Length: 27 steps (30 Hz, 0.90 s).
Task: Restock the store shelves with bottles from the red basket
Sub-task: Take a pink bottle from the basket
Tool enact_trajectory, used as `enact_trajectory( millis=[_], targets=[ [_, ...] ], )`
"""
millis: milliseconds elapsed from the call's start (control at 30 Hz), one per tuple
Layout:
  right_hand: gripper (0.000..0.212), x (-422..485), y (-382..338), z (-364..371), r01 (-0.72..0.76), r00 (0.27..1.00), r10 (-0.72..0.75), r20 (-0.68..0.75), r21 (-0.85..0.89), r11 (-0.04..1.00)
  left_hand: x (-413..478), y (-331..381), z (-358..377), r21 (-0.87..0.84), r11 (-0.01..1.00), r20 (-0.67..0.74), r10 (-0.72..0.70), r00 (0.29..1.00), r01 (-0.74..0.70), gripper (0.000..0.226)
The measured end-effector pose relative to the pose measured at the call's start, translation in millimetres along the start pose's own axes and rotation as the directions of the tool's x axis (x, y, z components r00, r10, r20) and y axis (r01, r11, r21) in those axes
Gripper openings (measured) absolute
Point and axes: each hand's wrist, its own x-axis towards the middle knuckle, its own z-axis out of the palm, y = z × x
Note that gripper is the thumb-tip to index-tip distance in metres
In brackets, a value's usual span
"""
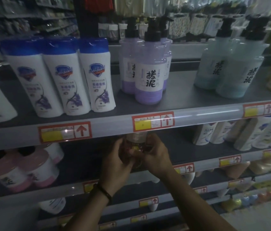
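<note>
- The clear bottle (136, 140) sits in the middle of the frame, at the front of the second shelf (84, 157). Its top is tucked behind the price rail (198, 115) of the shelf above.
- The left hand (117, 157) wraps the bottle's left side with curled fingers. The right hand (155, 155) does the same on the right, so both hands grip it low on the body.
- The bottle's contents look pinkish with a yellow speck, but the light is too dim to read a label. I cannot tell whether its base is already on the shelf.
- The red basket is not in view.
- The step in hand looks like seating this bottle on the shelf. To do it well:
  - Keep it upright and lower it until the base lies flat before either hand lets go.
  - Mind the rail overhead, since a tall cap or pump could catch on it. Slide the bottle in low rather than lifting it.
  - Turn the label to face outward, as on the purple pump bottles (148, 77) above.
  - Use the bare stretch between the pink bottles (36, 169) at lower left and the white bottles (214, 135) at right, lining the bottle up near the front edge.
  - Release one hand first while the other steadies the bottle.
</note>
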Motion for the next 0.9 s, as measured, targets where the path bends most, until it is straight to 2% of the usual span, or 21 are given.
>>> enact_trajectory(
  millis=[400,667,900],
  targets=[
    [0.061,0.8,6.3,8.9,0.009,0.999,-0.010,0.034,0.027,1.000,3.9,-19.7,1.7,-0.004,1.000,-0.024,0.003,1.000,-0.003,0.066],
    [0.063,3.6,12.0,7.3,0.003,0.999,-0.004,0.041,0.016,1.000,4.7,-27.1,7.3,-0.018,1.000,-0.100,0.012,0.995,-0.014,0.073],
    [0.064,5.6,15.1,7.9,0.040,0.998,-0.036,0.055,-0.076,0.996,6.4,-29.4,8.2,0.042,0.998,-0.106,0.052,0.993,-0.048,0.079]
  ],
)
